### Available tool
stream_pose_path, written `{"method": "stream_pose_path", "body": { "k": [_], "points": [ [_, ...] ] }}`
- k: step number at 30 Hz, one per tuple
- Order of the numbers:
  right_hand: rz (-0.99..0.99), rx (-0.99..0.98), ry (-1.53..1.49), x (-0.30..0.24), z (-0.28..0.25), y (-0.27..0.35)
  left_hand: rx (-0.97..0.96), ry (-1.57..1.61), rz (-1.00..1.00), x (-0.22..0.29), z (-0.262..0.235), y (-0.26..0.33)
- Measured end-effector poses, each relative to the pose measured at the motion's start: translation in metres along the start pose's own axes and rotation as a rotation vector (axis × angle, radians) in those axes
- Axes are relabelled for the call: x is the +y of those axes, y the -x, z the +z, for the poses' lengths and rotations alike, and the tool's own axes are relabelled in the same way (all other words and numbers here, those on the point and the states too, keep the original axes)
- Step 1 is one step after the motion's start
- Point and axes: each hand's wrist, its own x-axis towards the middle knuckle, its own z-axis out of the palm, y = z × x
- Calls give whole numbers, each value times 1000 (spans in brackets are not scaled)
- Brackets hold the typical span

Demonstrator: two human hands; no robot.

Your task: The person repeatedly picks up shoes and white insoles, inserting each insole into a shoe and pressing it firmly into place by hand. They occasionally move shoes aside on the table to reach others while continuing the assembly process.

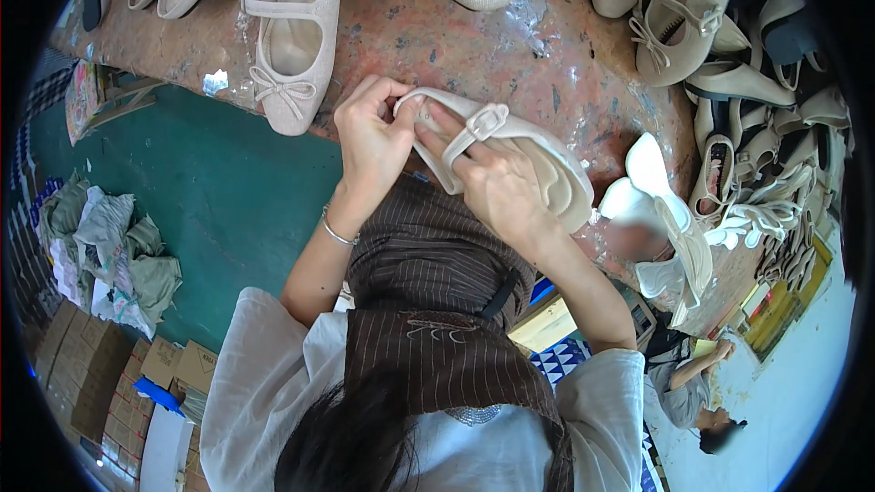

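Cream strapped flat shoe (pixel 533 159), buckle up, above the worn workbench edge

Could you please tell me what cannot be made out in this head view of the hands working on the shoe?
- The heel end of the cream fabric strap shoe: hidden under the left hand and right hand.
- Which fingertips pinch the shoe's edge: hidden where the fingers overlap.
- A smudged patch by the white shoe soles: blurred.
- The beige shoes piled at the right: bent and cut off by the fisheye rim.

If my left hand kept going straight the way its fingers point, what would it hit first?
The left hand points right at the beige shoe it already touches, then probably the right hand just behind it.
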Motion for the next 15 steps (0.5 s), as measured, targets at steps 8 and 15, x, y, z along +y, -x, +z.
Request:
{"method": "stream_pose_path", "body": {
  "k": [8, 15],
  "points": [
    [204, 241, 194, -9, -5, 28, -64, -18, 1, 1, -2, -3],
    [721, 841, -292, 2, -8, 68, -452, -338, 31, 37, 3, 72]
  ]
}}
